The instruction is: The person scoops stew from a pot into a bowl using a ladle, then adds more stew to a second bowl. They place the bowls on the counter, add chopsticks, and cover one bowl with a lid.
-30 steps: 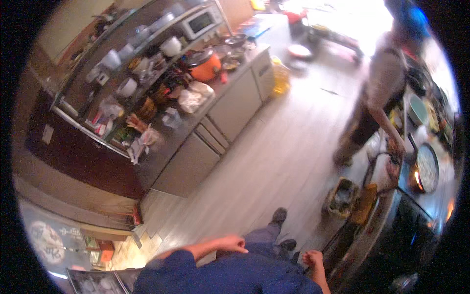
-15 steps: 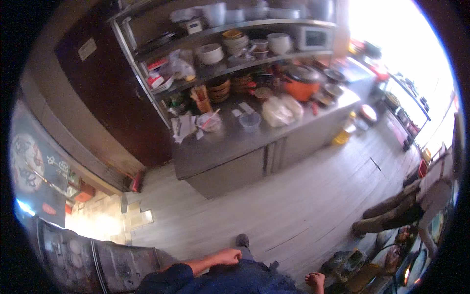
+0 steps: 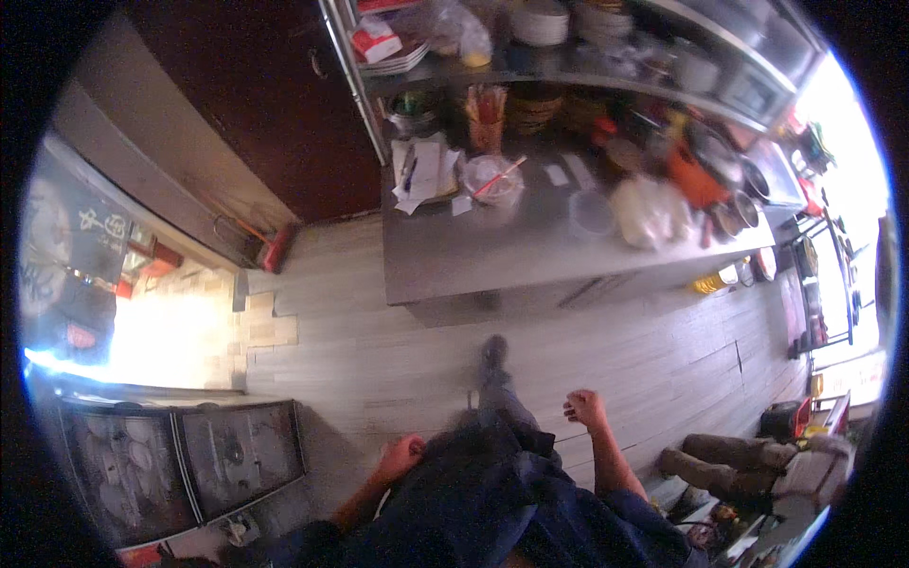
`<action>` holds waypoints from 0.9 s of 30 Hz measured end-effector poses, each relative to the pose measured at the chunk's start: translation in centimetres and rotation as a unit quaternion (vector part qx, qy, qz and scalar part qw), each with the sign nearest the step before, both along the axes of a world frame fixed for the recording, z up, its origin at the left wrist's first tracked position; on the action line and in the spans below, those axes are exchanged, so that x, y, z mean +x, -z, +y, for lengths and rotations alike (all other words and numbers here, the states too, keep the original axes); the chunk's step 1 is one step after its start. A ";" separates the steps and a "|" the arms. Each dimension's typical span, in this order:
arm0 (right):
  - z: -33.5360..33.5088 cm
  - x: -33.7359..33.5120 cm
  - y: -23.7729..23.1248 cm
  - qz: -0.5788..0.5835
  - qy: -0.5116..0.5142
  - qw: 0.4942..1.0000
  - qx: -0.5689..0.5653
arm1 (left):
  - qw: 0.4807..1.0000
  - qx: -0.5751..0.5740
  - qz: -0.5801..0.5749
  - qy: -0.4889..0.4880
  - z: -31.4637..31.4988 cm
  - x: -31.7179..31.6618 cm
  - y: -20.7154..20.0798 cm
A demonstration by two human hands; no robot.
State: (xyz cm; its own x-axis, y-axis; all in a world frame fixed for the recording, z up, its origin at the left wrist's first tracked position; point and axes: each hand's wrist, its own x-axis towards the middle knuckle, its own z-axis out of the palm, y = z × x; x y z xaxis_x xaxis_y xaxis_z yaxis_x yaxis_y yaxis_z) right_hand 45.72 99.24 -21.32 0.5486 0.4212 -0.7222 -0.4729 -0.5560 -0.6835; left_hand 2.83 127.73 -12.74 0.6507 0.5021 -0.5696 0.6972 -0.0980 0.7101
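My left hand [image 3: 405, 454] hangs low beside my dark clothing, its fingers curled in and nothing showing in them. On the other side my right hand [image 3: 585, 408] is held out over the floor, loosely closed and seemingly empty. Neither hand touches anything. The nearest furniture ahead is a steel counter [image 3: 445, 273]. On it lie white papers with a pen [image 3: 432, 173], a clear bag-lined bowl with a red-and-white stick [image 3: 494, 180], a clear plastic tub [image 3: 591, 214], a filled white plastic bag [image 3: 646, 210] and an orange pot [image 3: 699, 175].
Shelves [image 3: 530, 64] with stacked bowls stand over the counter. A red broom [image 3: 276, 248] leans near the dark door [image 3: 256, 104]. At lower left is a glass-topped cabinet [image 3: 241, 454]; at lower right, another person's legs [image 3: 724, 459]. A yellow oil bottle [image 3: 712, 282] is on the floor.
The view has swung so the counter now sits nearer and further right. My right hand has come up and forward; my left has dropped back to my side. One foot is stepping ahead.
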 end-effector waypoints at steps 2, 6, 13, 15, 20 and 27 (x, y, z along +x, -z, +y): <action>6.7 2.9 -2.8 -0.054 -0.068 0.996 0.016 | 0.999 0.006 0.008 -0.032 0.7 0.0 0.1; 22.0 6.7 -6.6 -0.094 -0.187 0.978 0.023 | 0.992 0.070 0.099 -0.044 5.0 3.0 -0.4; 49.1 13.7 -12.3 -0.348 -0.345 0.861 0.137 | 0.986 0.095 0.078 -0.109 16.0 11.2 -3.1; 56.4 15.2 -12.5 -0.428 -0.347 0.823 0.139 | 0.981 0.060 0.077 -0.168 18.1 12.9 -3.6; 70.9 17.4 -10.0 -0.529 -0.401 0.739 0.115 | 0.970 0.018 0.020 -0.243 21.1 15.5 -2.2; 77.5 17.4 -7.7 -0.563 -0.573 0.594 0.044 | 0.975 -0.028 0.016 -0.220 27.9 15.9 -0.2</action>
State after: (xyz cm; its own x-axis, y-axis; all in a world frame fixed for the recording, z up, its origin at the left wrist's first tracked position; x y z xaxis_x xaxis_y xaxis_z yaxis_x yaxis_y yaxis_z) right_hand 63.15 176.76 -13.60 -0.0199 0.9930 -0.1162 0.9659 -0.0109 -0.2586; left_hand 18.76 155.66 -12.52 0.3609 0.6964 -0.6203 0.6851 0.2533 0.6830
